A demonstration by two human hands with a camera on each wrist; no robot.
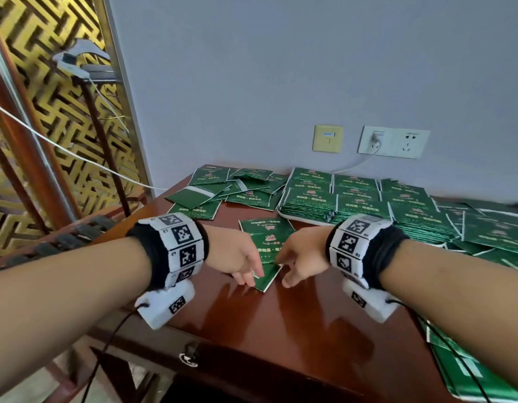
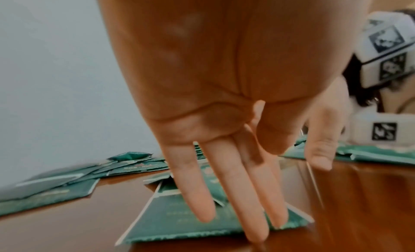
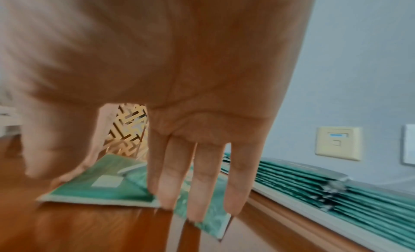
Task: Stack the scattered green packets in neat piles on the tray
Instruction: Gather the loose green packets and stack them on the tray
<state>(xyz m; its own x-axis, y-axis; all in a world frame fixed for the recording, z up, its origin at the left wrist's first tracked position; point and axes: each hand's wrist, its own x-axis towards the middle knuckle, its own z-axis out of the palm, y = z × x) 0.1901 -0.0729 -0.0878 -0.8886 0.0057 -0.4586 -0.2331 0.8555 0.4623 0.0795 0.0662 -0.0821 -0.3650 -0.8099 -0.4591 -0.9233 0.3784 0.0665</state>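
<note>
Both hands hover palms-down over loose green packets [image 1: 266, 242] (table centre). Left hand [image 1: 233, 253] & right hand [image 1: 302, 257]: straight fingers [image 2: 195, 190] pressing, nothing gripped.

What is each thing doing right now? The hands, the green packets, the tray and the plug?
Left hand: fingers straight, pressing the packets on the table.
Right hand: fingers straight, touching the same packets.
Packets under the hands: flat, overlapping, skewed.
Tray: packed with neat piles.
Loose packets: scattered, unstacked.
Charger: plugged into the socket.
</note>
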